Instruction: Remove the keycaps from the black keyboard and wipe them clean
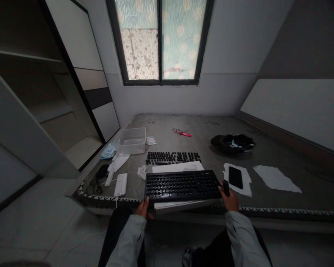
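Observation:
A black keyboard (183, 185), its key caps seemingly off, is held level above a white sheet (180, 204) at the bed's front edge. My left hand (143, 208) grips its front left corner, thumb on top. At the right end, my right hand (230, 200) closes on the keyboard's edge. A small dark upright object (225, 188) also sticks up from that hand; its kind is unclear. Behind the keyboard, loose black key caps (172, 157) lie in rows on the bed.
Left of the keyboard are a clear plastic bin (132, 141), a white power strip (120, 185), a crumpled tissue (141, 172) and a dark cable (96, 183). To the right lie a phone (235, 177) on paper, another paper sheet (277, 178) and a black cap (233, 143). Farther back is a red tool (183, 132).

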